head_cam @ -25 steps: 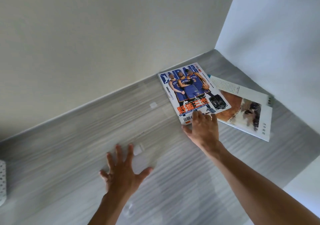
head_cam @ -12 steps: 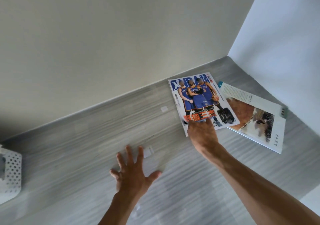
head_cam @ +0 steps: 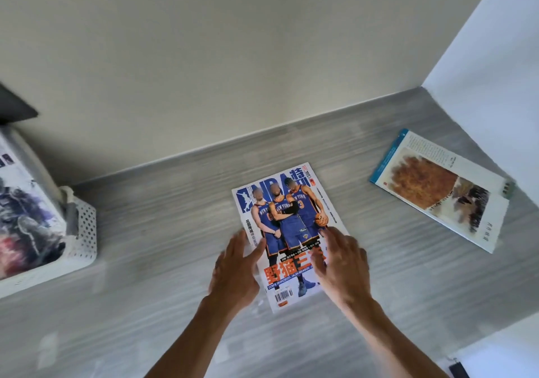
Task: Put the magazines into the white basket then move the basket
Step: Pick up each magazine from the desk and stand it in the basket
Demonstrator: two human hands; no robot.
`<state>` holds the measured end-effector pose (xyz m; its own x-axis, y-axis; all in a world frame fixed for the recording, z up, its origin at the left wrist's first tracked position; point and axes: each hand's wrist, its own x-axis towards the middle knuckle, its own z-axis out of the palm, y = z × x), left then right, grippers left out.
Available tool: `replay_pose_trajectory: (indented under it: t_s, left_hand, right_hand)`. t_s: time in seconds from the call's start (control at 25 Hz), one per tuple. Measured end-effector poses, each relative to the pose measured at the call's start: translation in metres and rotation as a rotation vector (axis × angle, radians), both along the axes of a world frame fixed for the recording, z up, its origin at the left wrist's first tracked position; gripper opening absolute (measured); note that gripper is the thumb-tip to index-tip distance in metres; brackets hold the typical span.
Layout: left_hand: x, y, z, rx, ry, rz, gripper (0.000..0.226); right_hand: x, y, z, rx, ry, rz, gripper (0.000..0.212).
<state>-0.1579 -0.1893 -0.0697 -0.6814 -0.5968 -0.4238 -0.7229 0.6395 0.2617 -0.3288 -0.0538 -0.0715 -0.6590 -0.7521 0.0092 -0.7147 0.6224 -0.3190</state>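
A basketball magazine (head_cam: 287,226) with players in blue jerseys lies flat in the middle of the grey table. My right hand (head_cam: 339,264) rests on its lower right part with straight fingers. My left hand (head_cam: 236,269) touches its left edge, fingers extended. A second magazine (head_cam: 440,188) with a brown and white cover lies apart at the far right. The white perforated basket (head_cam: 84,232) stands at the left edge and holds a magazine (head_cam: 26,211) with a dark painted cover.
The grey wood-grain table (head_cam: 163,226) meets a beige wall behind and a white wall on the right. A dark object (head_cam: 14,109) shows at the upper left. A small dark item (head_cam: 458,369) sits at the lower right corner.
My right hand has slid the basketball magazine left and nearer, off the second magazine. My left hand left the bare table and came to its left edge. The basket came into view.
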Motion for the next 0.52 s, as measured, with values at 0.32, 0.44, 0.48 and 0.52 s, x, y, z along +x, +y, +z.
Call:
replay_pose_trajectory:
  t_s: [0.32, 0.44, 0.48, 0.52]
  left_hand:
    - [-0.002, -0.013, 0.010, 0.113, -0.094, 0.010, 0.079]
    - [-0.011, -0.019, 0.025, 0.232, -0.092, 0.112, 0.059]
    - [-0.014, -0.017, 0.030, 0.265, -0.038, 0.215, 0.049]
    - [-0.017, -0.015, 0.036, 0.333, 0.085, 0.373, 0.047]
  right_hand:
    - [-0.056, -0.030, 0.018, 0.050, -0.470, -0.343, 0.024]
    - [-0.018, -0.042, 0.051, -0.124, -0.459, -0.254, 0.009]
    - [0.003, -0.044, 0.056, -0.160, -0.464, -0.194, 0.008]
    - [0.024, -0.044, 0.059, -0.173, -0.472, -0.105, 0.013]
